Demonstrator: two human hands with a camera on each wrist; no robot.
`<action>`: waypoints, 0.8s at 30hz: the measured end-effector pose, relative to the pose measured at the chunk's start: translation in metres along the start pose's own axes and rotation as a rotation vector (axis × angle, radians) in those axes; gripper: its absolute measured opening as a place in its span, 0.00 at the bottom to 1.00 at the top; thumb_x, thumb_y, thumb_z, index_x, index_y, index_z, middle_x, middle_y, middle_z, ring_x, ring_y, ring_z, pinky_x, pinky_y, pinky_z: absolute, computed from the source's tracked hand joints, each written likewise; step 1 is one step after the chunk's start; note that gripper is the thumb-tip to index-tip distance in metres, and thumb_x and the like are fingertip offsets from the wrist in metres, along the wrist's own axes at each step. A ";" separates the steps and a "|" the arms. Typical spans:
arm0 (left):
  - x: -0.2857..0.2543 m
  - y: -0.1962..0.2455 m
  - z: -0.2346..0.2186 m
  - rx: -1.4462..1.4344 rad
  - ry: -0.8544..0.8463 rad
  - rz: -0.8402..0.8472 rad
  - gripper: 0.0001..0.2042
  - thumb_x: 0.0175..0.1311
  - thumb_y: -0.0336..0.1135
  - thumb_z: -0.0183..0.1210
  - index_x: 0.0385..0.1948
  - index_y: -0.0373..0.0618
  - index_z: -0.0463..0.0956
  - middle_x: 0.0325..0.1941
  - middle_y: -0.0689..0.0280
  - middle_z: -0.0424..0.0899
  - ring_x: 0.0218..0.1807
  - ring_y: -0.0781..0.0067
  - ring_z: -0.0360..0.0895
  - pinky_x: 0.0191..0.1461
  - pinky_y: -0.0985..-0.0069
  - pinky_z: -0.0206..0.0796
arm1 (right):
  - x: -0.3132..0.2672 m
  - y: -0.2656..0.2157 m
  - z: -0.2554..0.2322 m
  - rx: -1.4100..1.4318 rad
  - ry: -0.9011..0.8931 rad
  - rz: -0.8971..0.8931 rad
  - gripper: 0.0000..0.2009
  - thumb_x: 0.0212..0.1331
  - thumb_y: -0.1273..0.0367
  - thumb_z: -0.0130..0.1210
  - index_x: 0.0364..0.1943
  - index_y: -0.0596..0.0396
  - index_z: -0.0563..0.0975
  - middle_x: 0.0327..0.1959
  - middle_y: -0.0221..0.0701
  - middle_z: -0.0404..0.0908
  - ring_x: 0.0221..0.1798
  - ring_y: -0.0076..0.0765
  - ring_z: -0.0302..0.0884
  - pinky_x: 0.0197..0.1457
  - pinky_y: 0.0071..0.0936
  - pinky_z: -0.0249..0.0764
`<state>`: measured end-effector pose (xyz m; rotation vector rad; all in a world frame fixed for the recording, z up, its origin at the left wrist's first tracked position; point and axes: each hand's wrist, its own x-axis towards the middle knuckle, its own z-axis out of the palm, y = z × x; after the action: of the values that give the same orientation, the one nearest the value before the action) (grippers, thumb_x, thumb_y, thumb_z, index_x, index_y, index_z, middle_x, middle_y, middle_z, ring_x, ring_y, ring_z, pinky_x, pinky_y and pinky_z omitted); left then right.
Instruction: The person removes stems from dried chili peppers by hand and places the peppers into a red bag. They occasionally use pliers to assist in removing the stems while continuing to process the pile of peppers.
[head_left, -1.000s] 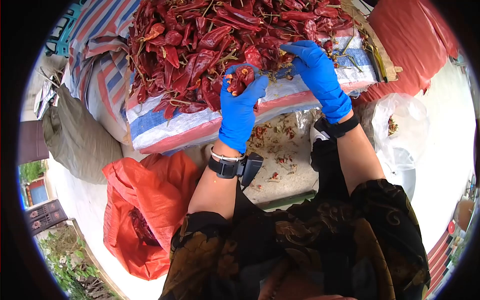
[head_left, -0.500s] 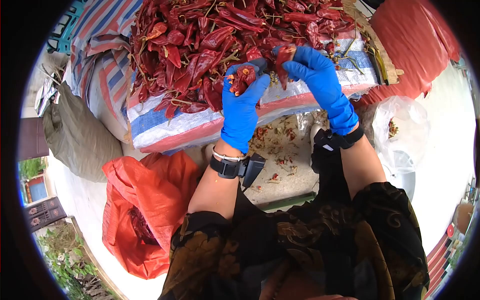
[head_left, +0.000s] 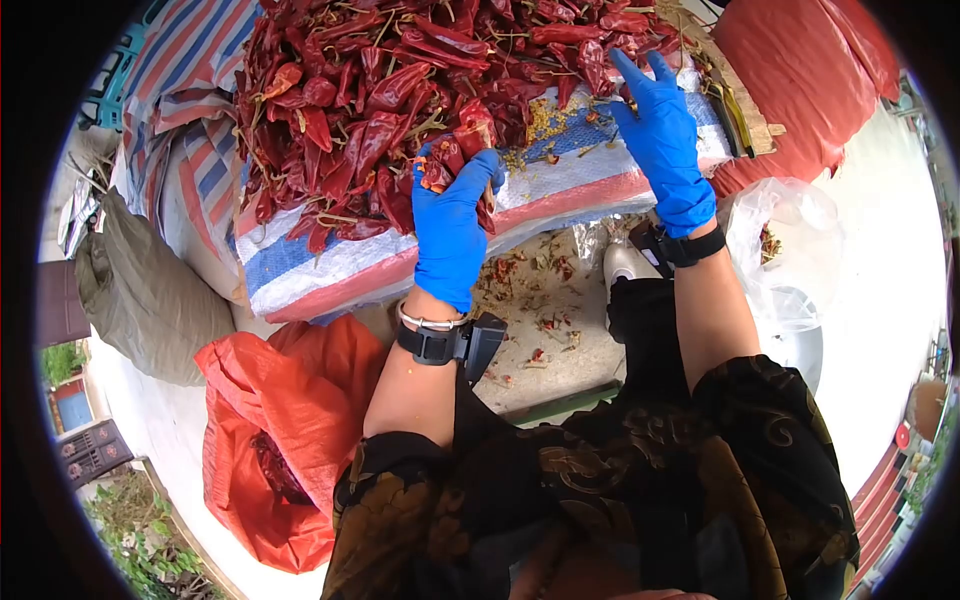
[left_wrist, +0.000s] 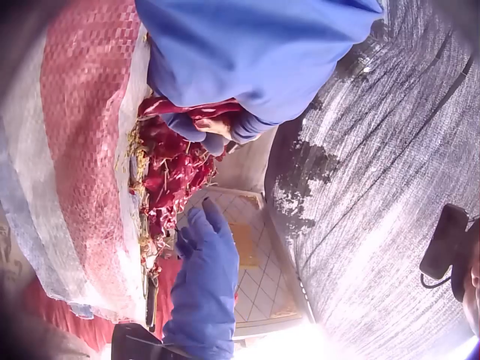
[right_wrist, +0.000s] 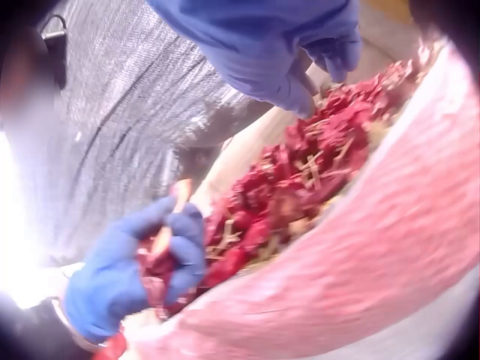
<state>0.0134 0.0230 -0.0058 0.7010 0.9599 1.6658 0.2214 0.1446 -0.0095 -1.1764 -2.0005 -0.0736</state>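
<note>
My left hand (head_left: 447, 235), in a blue glove, grips several dried red chilies (head_left: 440, 168) at the front edge of the chili pile (head_left: 395, 85). In the right wrist view those chilies stick out between its curled fingers (right_wrist: 187, 255). My right hand (head_left: 662, 145), gloved in blue too, is over the right side of the pile with its fingers spread and nothing in its grasp. Under the pile lies a striped woven sheet (head_left: 335, 262) in red, white and blue. Yellow seeds (head_left: 545, 120) are scattered on it between the two hands.
An open red sack (head_left: 270, 380) with chilies inside stands at the lower left, beside a grey-green sack (head_left: 150, 290). To the right are a clear plastic bag (head_left: 790, 240) and a full red sack (head_left: 800, 90). Bits of chili litter the floor (head_left: 530, 340).
My right hand brought a chili from the pile to my left hand, then moved away up and right without it. The left hand has kept its hold on its chilies.
</note>
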 end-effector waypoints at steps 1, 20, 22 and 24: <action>-0.001 -0.001 0.002 0.029 0.031 0.022 0.08 0.53 0.23 0.56 0.36 0.39 0.75 0.30 0.67 0.79 0.31 0.77 0.76 0.35 0.82 0.67 | -0.002 0.012 0.002 -0.121 -0.040 0.025 0.24 0.46 0.72 0.56 0.51 0.41 0.71 0.46 0.42 0.73 0.44 0.46 0.73 0.46 0.35 0.71; -0.007 0.005 0.009 0.110 -0.140 0.234 0.14 0.48 0.23 0.62 0.36 0.42 0.68 0.52 0.58 0.72 0.53 0.74 0.68 0.55 0.78 0.63 | 0.005 -0.075 -0.038 1.025 -0.549 0.170 0.15 0.55 0.76 0.50 0.49 0.53 0.73 0.42 0.24 0.75 0.37 0.16 0.66 0.44 0.14 0.64; -0.007 0.004 0.008 0.159 -0.140 0.214 0.16 0.48 0.24 0.63 0.37 0.43 0.67 0.47 0.61 0.74 0.49 0.76 0.70 0.52 0.80 0.64 | -0.002 -0.081 -0.031 1.125 -0.676 0.170 0.16 0.54 0.78 0.51 0.49 0.54 0.72 0.45 0.26 0.75 0.41 0.18 0.68 0.48 0.17 0.65; -0.008 0.006 0.007 0.242 -0.108 0.072 0.16 0.48 0.25 0.64 0.37 0.43 0.66 0.40 0.65 0.75 0.43 0.79 0.71 0.48 0.81 0.66 | -0.002 -0.087 -0.030 1.149 -0.614 0.134 0.16 0.54 0.78 0.52 0.49 0.56 0.72 0.45 0.27 0.75 0.44 0.19 0.69 0.49 0.18 0.66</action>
<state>0.0182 0.0157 0.0029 0.9873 1.0798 1.5716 0.1743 0.0815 0.0374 -0.5552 -1.8922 1.4481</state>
